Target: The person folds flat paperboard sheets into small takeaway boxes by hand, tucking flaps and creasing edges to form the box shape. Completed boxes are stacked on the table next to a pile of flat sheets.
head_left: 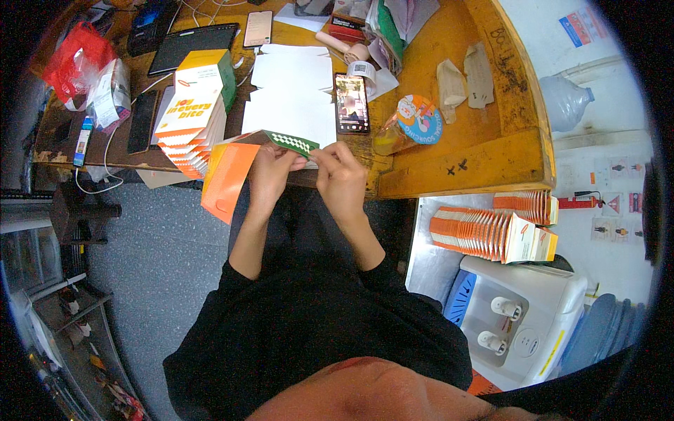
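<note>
At the table's front edge I hold a printed paper carton (229, 179), part orange and part green with a white check pattern. My left hand (268, 177) is closed on its lower edge, with the orange panel hanging to the left of the wrist. The fingertips of my right hand (342, 172) pinch the right end of the green strip. Just beyond the hands lies a flat carton blank (291, 91), white side up, with notched edges. A stack of folded cartons (193, 116) in white, orange and green leans to the left of my hands.
A phone (351, 104) with a lit screen lies right of the blank, near a round sticker (417, 119). Another phone (258, 29) and a dark laptop (193, 48) are at the back. More folded cartons (470, 233) stand at right, above a white water dispenser (519, 316). A red bag (78, 63) sits far left.
</note>
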Motion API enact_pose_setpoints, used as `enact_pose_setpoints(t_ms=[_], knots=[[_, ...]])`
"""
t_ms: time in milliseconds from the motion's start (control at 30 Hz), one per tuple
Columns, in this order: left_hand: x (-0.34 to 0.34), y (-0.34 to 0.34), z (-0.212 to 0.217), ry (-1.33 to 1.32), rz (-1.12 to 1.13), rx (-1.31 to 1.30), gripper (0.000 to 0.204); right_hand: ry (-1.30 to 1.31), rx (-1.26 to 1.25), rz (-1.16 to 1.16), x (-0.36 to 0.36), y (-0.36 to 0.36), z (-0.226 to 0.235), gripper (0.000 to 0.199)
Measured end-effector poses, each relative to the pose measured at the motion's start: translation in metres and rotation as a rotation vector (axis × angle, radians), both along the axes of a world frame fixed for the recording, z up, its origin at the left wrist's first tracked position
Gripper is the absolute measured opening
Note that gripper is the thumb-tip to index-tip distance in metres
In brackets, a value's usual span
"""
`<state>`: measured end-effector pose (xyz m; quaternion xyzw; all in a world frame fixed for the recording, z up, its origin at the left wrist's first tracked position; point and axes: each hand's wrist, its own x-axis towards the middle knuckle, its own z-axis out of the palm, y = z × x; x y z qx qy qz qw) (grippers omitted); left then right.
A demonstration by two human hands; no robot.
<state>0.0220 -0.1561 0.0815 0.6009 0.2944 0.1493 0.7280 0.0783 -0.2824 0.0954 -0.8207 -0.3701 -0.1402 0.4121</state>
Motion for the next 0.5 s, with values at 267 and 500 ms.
enact_pose_setpoints(t_ms=[267, 500], knots=[[-0.009, -0.004, 0.001, -0.145, 0.079, -0.002, 0.021, -0.146, -0.034, 0.014, -0.012, 0.005, -0.002, 0.026], [-0.019, -0.009, 0.004, -0.203, -0.010, -0.050, 0.029, 0.020, 0.134, -0.009, -0.007, 0.000, 0.002, 0.021]])
